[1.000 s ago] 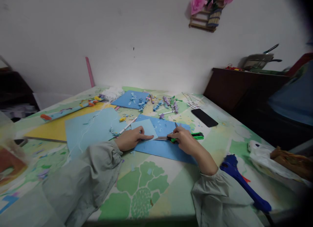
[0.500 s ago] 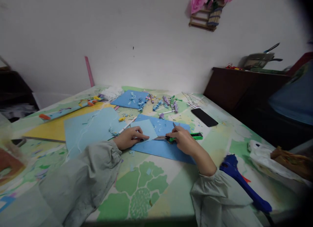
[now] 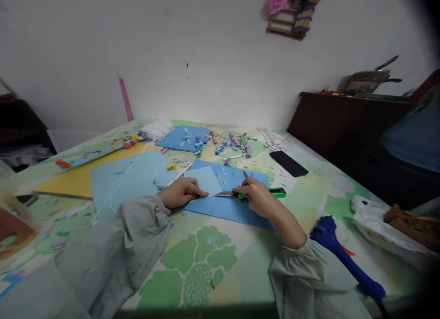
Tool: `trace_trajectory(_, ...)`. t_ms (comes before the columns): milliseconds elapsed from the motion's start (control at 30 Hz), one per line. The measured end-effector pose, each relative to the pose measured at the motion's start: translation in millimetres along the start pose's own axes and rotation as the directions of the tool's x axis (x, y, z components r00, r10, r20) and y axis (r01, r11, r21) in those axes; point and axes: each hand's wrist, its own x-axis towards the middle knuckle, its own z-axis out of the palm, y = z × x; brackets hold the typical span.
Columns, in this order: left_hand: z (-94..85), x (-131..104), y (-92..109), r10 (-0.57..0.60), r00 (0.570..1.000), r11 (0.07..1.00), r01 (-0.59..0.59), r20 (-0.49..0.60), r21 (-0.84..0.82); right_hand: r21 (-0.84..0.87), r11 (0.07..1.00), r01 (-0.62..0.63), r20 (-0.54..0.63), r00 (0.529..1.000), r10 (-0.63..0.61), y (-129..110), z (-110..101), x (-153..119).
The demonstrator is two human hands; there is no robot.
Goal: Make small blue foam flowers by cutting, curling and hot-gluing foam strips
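My left hand (image 3: 182, 191) lies on a small light blue sheet (image 3: 205, 178), its index finger stretched out and pressing near the sheet's lower edge, the other fingers curled. My right hand (image 3: 254, 196) is closed round scissors (image 3: 225, 194), whose blades point left and touch the right corner of the sheet. Under both is a darker blue sheet (image 3: 223, 211). A green cutter (image 3: 277, 192) shows just right of my right hand, partly hidden by it.
Larger light blue (image 3: 129, 177) and yellow (image 3: 65, 181) sheets lie left. Paper curls (image 3: 222, 147) and a black phone (image 3: 288, 163) are at the back. A dark blue tool (image 3: 347, 259) and a white plastic bag (image 3: 371, 222) lie right.
The view has shifted very slightly. Behind my right hand, the blades or tips pointing up look a little wider apart. My left hand stays on the small sheet.
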Motion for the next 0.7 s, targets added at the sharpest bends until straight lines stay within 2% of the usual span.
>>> trace_trajectory(267, 0.4, -0.3, -6.7, -0.034, 0.999, 0.997, 0.032, -0.022, -0.064, 0.001, 1.0, -0.001, 0.005, 1.0, 0.001, -1.6, 1.4, 2.1)
trace_trajectory(700, 1.1, -0.1, -4.3, -0.022, 0.999, 0.999, 0.021, -0.025, -0.026, 0.007, 1.0, 0.024, -0.008, 1.0, -0.024, -0.9, 2.9, 1.8)
